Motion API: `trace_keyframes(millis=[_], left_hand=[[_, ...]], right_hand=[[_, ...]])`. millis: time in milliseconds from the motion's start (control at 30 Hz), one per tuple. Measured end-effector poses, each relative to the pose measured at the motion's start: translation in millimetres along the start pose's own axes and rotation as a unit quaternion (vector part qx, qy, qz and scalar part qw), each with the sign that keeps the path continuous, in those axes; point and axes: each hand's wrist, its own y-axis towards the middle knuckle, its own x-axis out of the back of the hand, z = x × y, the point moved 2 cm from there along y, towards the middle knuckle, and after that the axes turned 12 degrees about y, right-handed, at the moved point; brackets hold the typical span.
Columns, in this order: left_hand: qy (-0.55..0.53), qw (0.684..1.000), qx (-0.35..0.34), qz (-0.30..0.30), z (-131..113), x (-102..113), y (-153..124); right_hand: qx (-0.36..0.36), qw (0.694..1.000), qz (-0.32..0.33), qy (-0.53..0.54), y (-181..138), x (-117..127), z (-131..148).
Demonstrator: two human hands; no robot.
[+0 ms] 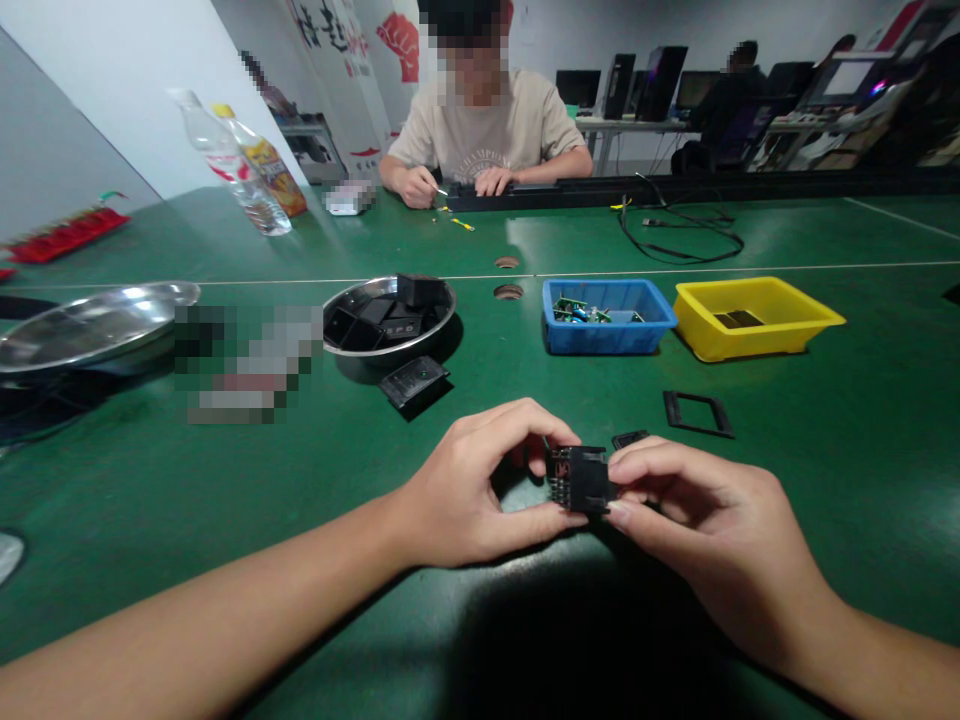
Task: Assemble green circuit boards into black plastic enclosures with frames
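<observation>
Between my two hands is a small black plastic module (589, 480) with a row of metal pins on its left side. My left hand (480, 490) grips its left part, thumb below and fingers above. The fingertips of my right hand (712, 530) pinch its right edge. Just behind the module lies a small black part (628, 439), partly hidden by my right hand. A black rectangular frame (699, 414) rests on the green table beyond my right hand. Farther left, a black plastic housing (415, 384) lies in front of a metal bowl (442, 318) holding several black housings.
A blue bin (611, 335) of circuit boards stands beside a yellow bin (757, 340) with dark flat pieces. At left are a metal pan (97, 320) and two bottles (240, 170). Across the table (337, 630) a person (484, 130) works near a black cable (675, 245).
</observation>
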Motion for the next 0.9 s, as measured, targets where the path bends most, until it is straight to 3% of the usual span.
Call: trace_keyframes(millis=[333,900], left_hand=[[0.005,1.000,-0.025,0.003,1.1,-1.4,-4.0],[0.026,0.998,-0.050,0.003,2.0,-1.5,-6.5]], right_hand=[[0.035,0.998,0.025,-0.046,2.2,-1.5,9.4],[0.002,0.997,0.061,-0.047,5.8,1.9,2.7]])
